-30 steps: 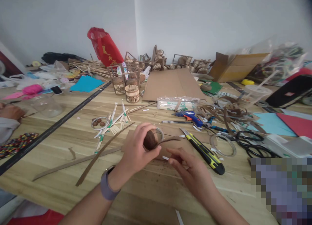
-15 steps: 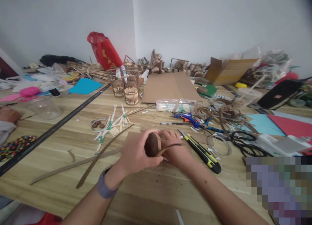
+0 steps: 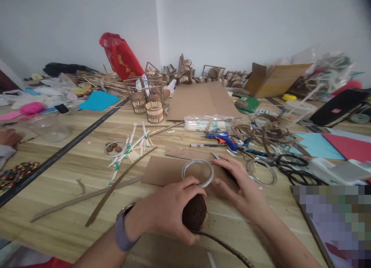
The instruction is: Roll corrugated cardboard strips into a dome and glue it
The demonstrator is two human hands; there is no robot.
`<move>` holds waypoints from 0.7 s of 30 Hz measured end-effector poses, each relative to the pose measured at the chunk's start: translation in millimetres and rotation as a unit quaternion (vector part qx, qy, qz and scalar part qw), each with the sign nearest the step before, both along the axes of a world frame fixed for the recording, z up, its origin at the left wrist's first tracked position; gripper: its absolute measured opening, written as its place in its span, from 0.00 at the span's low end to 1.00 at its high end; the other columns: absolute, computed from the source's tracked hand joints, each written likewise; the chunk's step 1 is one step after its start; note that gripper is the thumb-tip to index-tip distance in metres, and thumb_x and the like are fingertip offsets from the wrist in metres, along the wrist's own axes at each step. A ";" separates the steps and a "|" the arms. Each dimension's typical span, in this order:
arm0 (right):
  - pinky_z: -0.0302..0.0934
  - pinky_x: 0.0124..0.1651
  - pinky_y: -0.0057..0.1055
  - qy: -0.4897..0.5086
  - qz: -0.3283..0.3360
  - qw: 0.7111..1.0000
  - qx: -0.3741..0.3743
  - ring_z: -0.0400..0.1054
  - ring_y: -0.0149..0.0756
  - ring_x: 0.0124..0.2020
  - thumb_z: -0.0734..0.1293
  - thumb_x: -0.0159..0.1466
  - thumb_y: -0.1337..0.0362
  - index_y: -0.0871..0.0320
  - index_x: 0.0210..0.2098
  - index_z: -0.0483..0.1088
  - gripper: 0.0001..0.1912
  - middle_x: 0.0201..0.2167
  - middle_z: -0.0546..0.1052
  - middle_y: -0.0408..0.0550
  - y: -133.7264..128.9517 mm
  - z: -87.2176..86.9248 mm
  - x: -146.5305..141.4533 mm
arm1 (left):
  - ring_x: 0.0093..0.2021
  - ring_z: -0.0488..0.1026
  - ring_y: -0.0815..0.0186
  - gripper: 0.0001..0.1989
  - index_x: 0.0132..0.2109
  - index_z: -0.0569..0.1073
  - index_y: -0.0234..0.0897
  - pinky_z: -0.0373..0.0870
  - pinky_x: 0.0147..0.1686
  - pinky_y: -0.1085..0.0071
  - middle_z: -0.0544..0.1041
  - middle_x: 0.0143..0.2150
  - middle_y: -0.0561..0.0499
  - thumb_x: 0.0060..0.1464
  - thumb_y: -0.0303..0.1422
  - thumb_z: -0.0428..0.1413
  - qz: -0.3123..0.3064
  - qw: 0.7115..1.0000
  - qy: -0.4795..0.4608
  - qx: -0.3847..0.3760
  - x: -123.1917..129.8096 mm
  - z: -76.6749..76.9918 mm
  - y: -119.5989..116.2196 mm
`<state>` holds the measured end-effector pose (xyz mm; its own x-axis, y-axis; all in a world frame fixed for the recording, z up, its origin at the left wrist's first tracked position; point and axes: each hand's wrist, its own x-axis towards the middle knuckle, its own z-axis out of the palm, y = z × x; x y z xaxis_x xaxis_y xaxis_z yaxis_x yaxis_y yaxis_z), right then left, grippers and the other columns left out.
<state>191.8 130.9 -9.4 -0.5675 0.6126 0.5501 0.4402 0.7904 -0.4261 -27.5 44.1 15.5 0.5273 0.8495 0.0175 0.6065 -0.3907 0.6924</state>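
Note:
My left hand (image 3: 171, 206), with a watch on its wrist, is closed around a dark brown coil of rolled cardboard strip (image 3: 194, 213). The strip's loose end (image 3: 224, 244) trails from the coil toward the lower right. My right hand (image 3: 239, 183) is open, thumb and fingers apart, over the utility knife (image 3: 228, 171). The hand covers most of the knife, and I cannot tell whether it touches it. A ring of tape (image 3: 186, 174) lies just beyond my left hand, on a flat piece of cardboard (image 3: 156, 171).
Beyond my hands are a blue glue gun (image 3: 222, 138), a black pen (image 3: 207, 145) and wrapped sticks (image 3: 207, 123). Scissors (image 3: 292, 159) and curled cardboard strips (image 3: 265, 130) lie right. Small stick buckets (image 3: 154, 112) stand behind. Another person's hand (image 3: 10, 137) is at far left.
My right hand has let go of the coil's strip and moved right over the knife. My left hand has brought the coil nearer and to the right, uncovering the tape ring.

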 end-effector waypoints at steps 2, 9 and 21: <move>0.62 0.53 0.45 0.013 -0.020 1.000 -0.011 0.66 0.46 0.55 0.62 0.65 0.64 0.51 0.53 0.64 0.16 0.50 0.75 0.52 2.0 -3.2 0.2 | 0.50 0.70 0.52 0.38 0.53 0.66 0.40 0.68 0.53 0.58 0.68 0.52 0.45 0.31 0.37 0.68 -0.004 1.000 0.003 -0.001 0.5 0.0 0.4; 0.64 0.42 0.40 0.025 -0.078 0.996 0.019 0.72 0.43 0.38 0.63 0.65 0.66 0.52 0.49 0.67 0.13 0.34 0.79 0.47 1.2 -4.7 0.7 | 0.52 0.70 0.51 0.39 0.54 0.66 0.40 0.67 0.54 0.59 0.67 0.55 0.44 0.31 0.36 0.68 0.029 0.999 0.030 0.005 2.2 -1.6 -0.3; 0.64 0.47 0.42 0.091 -0.127 0.986 -0.056 0.72 0.44 0.45 0.63 0.64 0.61 0.53 0.43 0.73 0.09 0.43 0.78 0.51 6.4 -8.9 1.1 | 0.51 0.70 0.50 0.35 0.54 0.66 0.38 0.69 0.53 0.56 0.66 0.56 0.42 0.36 0.36 0.67 0.057 0.995 0.083 0.017 6.7 -3.3 -0.5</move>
<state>192.9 137.2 -18.2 -0.2849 0.7856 0.5492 0.5259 0.6072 -0.5956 -20.8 43.7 12.2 0.4262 0.9040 -0.0324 0.7534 -0.3349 0.5659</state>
